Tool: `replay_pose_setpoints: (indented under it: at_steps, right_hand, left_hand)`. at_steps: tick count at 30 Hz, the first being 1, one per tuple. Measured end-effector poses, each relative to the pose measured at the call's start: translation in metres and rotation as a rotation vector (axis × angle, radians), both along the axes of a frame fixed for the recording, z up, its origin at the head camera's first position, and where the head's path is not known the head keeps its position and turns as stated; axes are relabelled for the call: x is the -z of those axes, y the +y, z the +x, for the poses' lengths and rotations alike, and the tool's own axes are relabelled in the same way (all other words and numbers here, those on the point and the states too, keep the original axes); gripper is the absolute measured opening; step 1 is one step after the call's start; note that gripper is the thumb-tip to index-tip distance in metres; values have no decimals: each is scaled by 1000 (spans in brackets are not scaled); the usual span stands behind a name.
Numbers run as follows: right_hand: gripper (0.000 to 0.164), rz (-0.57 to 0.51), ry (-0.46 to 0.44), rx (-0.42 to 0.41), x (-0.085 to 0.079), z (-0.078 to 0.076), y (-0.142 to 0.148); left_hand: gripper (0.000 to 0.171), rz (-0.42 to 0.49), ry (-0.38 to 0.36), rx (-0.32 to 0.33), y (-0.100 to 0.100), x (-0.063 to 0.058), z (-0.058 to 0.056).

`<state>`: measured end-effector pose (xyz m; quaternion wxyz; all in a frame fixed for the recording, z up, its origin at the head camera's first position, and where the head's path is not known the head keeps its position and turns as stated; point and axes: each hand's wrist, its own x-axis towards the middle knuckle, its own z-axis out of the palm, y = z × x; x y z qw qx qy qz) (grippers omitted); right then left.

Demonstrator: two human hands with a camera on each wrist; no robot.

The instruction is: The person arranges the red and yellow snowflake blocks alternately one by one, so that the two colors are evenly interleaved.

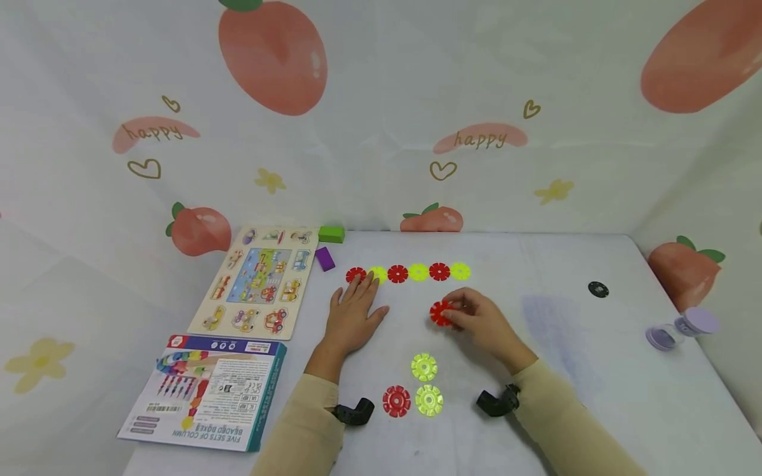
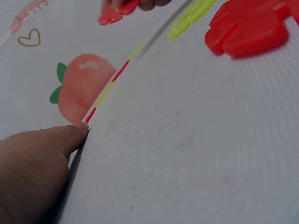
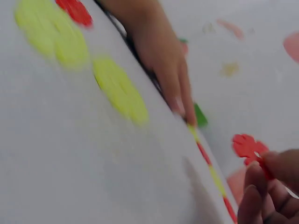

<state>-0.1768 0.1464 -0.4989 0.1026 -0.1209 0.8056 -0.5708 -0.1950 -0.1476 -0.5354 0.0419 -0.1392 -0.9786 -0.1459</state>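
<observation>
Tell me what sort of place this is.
Probably a play or learning corner: a picture puzzle board and a row of red and yellow discs lie on a table, before a peach-printed backdrop.

My left hand (image 1: 351, 321): palm down, fingers straight and reaching forward, thumb splayed toward my right hand (image 1: 481, 325).
My right hand: fingers curled, thumb and fingertips pinching, pointed toward my left side.
My left forearm (image 1: 306, 423): behind its hand, slanting forward and slightly rightward.
My right forearm (image 1: 568, 420): behind and right of its hand, slanting inward.
</observation>
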Motion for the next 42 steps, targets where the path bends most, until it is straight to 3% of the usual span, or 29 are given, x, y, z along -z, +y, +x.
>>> replay_pose_setpoints:
  at_steps: [7,10,12,16,19,23,25,30,42]
  right_hand:
    - [35,-44,-50,373,9,-44,54]
    - [39,-49,-65,428,12,-54,63]
    - [42,3,-40,436,13,-56,65]
    - [44,276,142,405,18,-51,65]
    - [48,508,290,310,21,-46,64]
    - [60,714,329,148,25,-42,63]
    - [65,781,316,117,26,-42,61]
    - [73,830,300,117,30,-44,58]
    - [78,819,308,115,32,-44,58]
  left_hand:
    - [71,0,-9,2,0,0,0]
    - [71,3,-4,4,0,-1,0]
    - [72,-1,1,3,-1,-1,-1]
    - [72,4,7,7,-2,-1,-2]
    - [72,10,9,5,-3,0,-1]
    - [71,8,8,-2,-3,1,0]
    - [71,10,7,-1,-3,2,0]
    - [71,7,2,3,-1,1,0]
    - [71,-7,3,-1,0,2,-2]
